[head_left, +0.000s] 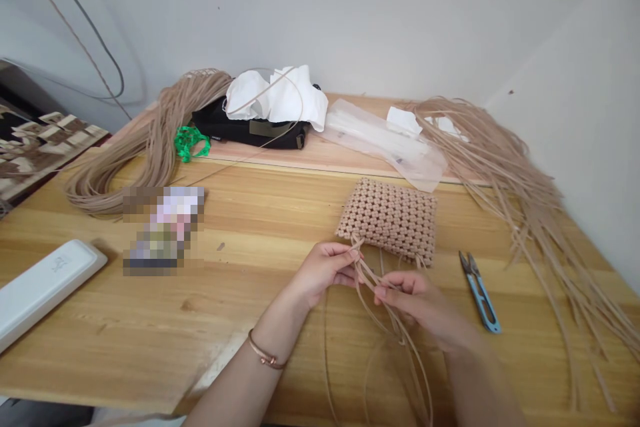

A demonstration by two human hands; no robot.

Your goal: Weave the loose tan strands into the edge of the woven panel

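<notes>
A woven tan pouch (387, 217) with an open knotted pattern lies on the table, just beyond my hands. Loose tan cords (373, 277) run from its lower left corner down toward the table's front edge. My left hand (333, 270) pinches these cords close to the pouch. A little to the right, my right hand (407, 293) closes thumb and fingers on the same cords. Several cord ends hang and loop below both hands. Blue-handled thread snips (481, 293) lie to the right of my right hand, apart from it.
A thick bundle of tan cord (145, 127) lies back left, with green netting (191, 143) beside it. White tissues (280, 97) rest on a black bag (250, 130). More loose strands (530, 187) spread along the right. A white case (50, 287) sits at the left.
</notes>
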